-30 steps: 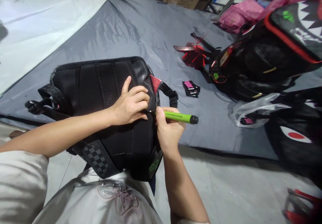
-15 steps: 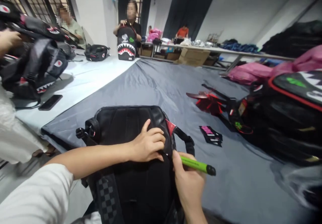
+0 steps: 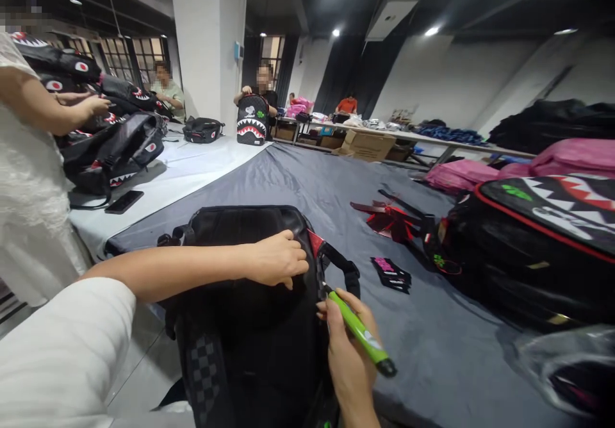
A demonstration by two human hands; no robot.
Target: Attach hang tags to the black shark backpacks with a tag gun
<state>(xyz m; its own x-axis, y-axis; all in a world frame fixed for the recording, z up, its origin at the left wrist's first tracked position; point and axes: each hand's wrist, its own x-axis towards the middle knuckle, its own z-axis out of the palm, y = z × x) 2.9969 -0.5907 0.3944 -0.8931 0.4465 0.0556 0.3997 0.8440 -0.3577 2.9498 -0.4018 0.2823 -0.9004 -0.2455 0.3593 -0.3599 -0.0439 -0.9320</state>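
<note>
A black backpack lies back-side up on the grey cloth in front of me. My left hand rests on its upper right part with the fingers curled and pressed onto the fabric. My right hand grips a green pen-shaped tool, whose tip touches the backpack's right edge beside a red trim piece and the black top handle.
A pile of black shark-mouth backpacks fills the right side. Small pink-and-black tags and red scraps lie on the grey cloth. A person in white stands at the left by more bags; a phone lies there. Other people sit at the back.
My head has lifted from the backpack to the room. My left hand stays on the bag. The right hand has tilted the green tool from level to pointing up-left at the edge.
</note>
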